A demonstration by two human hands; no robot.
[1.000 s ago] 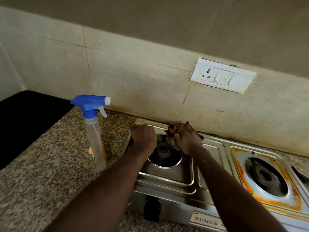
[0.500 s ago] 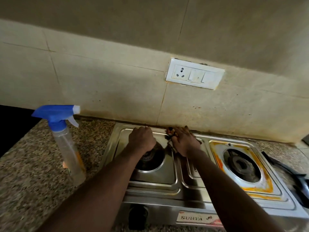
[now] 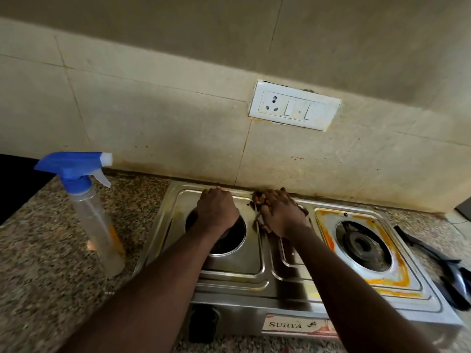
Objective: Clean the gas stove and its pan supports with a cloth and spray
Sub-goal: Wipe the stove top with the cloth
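Observation:
A two-burner steel gas stove [image 3: 237, 263] stands on the granite counter against the tiled wall. My left hand [image 3: 216, 210] rests as a fist over the left burner well, hiding the burner. My right hand [image 3: 280, 215] presses a dark, dirty cloth [image 3: 258, 200] onto the stove top at the back, between the two burners. The right burner [image 3: 362, 244] is bare, ringed by orange stains. A clear spray bottle [image 3: 94, 215] with a blue trigger head stands upright on the counter left of the stove. Black pan supports [image 3: 448, 273] lie on the counter to the right.
A white socket and switch plate [image 3: 294, 108] is on the wall above the stove. The granite counter [image 3: 43, 263] runs left to a black surface [image 3: 15, 184]. The stove's black knob [image 3: 204, 324] faces me at the front.
The view has shifted left and drawn closer. My right hand with the cloth has slid slightly toward me along the middle strip. My left hand stays over the left burner.

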